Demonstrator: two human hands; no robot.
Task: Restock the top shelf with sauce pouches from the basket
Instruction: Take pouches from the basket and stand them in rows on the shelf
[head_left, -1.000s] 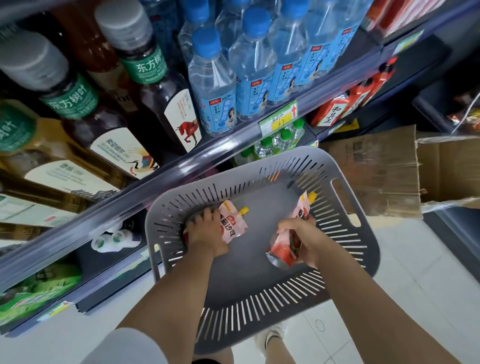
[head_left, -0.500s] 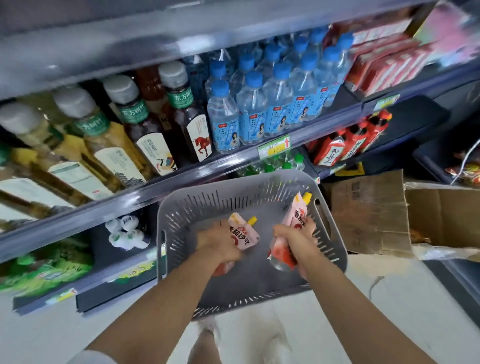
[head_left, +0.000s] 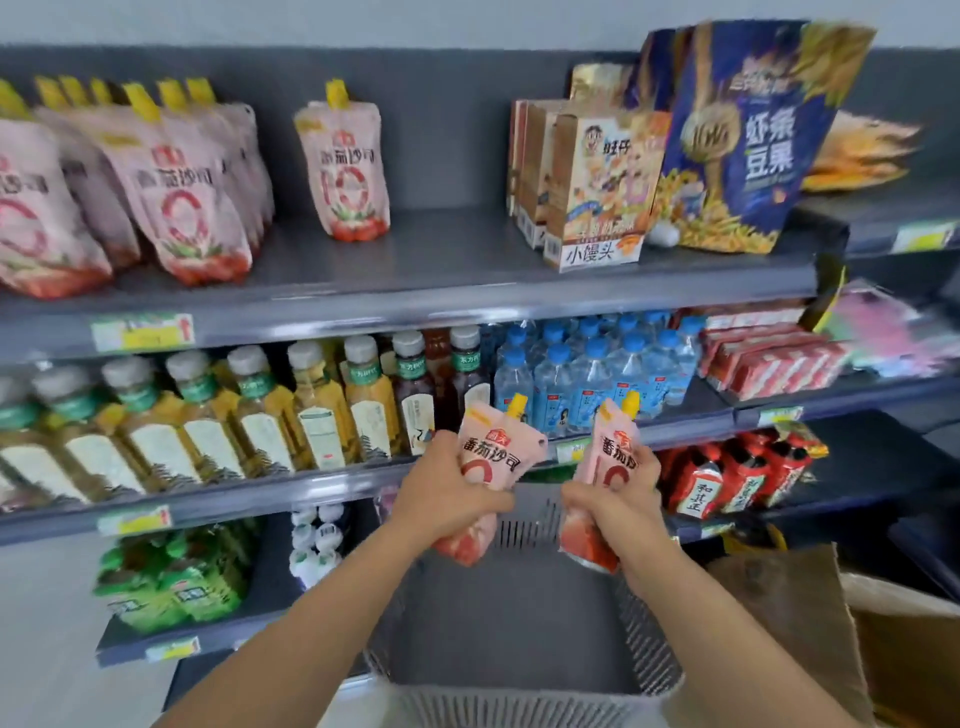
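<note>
- Pink film with a red base and a yellow spout cap: this describes both sauce pouches in hand. The left pouch (head_left: 491, 470) and the right pouch (head_left: 608, 470) are held upright, spouts up, above the basket (head_left: 519, 613) and in front of the drinks shelf.
- The left hand (head_left: 447, 493) is wrapped around the lower half of its pouch, fingers pressed into the film. The right hand (head_left: 615, 501) grips its pouch the same way. Both grips are closed firmly on the soft body, which leaves the printed face and spout exposed.
- Judgement: holding low on the body keeps each pouch vertical, so the flat red base can presumably be set down first on the shelf.
- The grey slotted basket sits below the forearms. Its visible floor shows no further pouches; the near part is partly hidden by the arms.
- The top shelf (head_left: 415, 291) carries a packed group of matching pouches (head_left: 171, 197) at the left and a single pouch (head_left: 345, 166) standing apart. Bare shelf lies between that single pouch and the snack boxes (head_left: 587, 187).
- Judgement: that gap is the likely destination. Both pouches remain well below the top shelf, so placement is not yet done.
</note>
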